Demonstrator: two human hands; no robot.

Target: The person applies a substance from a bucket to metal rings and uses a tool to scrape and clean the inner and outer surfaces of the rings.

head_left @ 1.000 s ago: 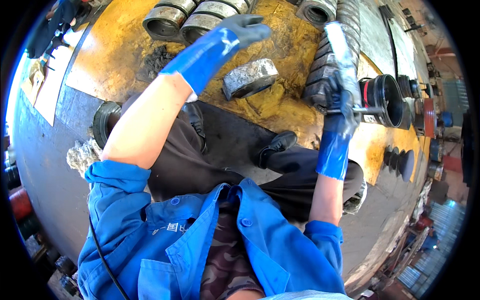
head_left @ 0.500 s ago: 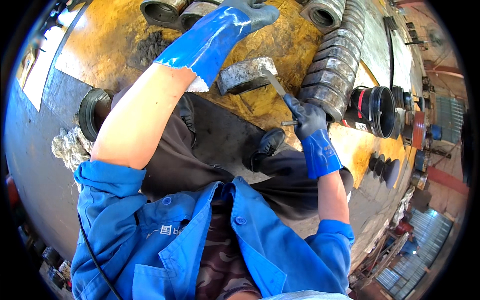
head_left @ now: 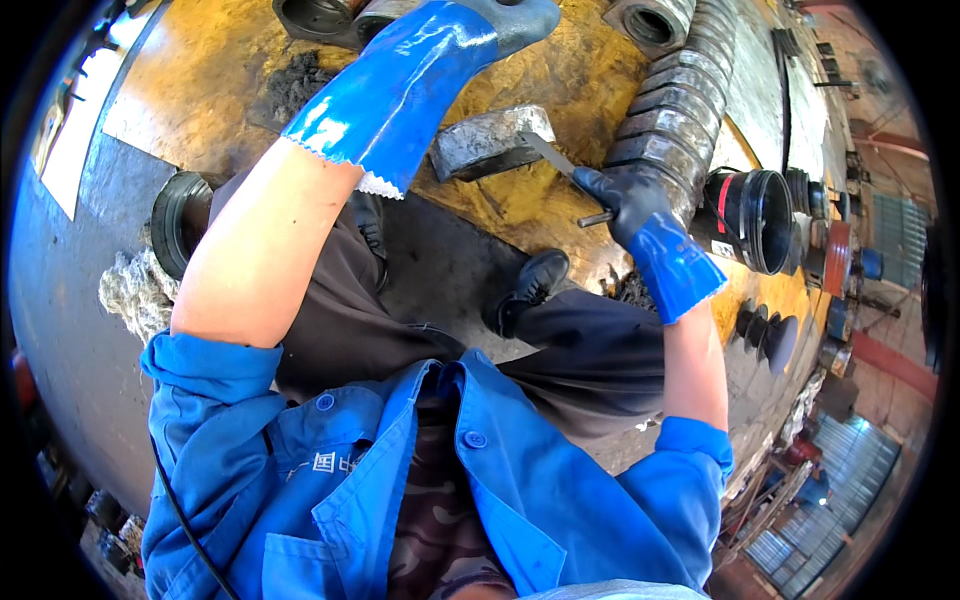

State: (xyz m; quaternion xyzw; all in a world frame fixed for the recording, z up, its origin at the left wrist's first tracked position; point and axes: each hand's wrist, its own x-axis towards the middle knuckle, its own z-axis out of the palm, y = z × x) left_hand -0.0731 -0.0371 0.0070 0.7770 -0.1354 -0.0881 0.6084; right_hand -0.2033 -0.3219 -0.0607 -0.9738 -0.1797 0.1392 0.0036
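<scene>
The person sits on the floor, legs bent, and I see the right hand (head_left: 632,198), in a dark glove with a blue cuff, closed round a knife (head_left: 548,154) with a flat grey blade; a short dark rod (head_left: 594,219) pokes out of the same grip. The blade points at a thick metal ring (head_left: 490,143) resting on the stained yellow sheet (head_left: 575,75) between the two arms, and its tip overlaps the ring's right end, though I can't tell whether it touches. The left hand (head_left: 522,24), gloved alike, is reached out past the ring to the far edge of my view, cut off there, so I can't tell if it is spread or holding anything. Right of the right hand is a black bucket (head_left: 752,220) with a red band, its round mouth turned to the right; the inside is dark, and I can't make out any contents. Between bucket and ring runs a long row of rings (head_left: 660,133), packed side by side. A hollow metal piece (head_left: 648,28) sits just left of the row's far end, its round bore dark inside.
</scene>
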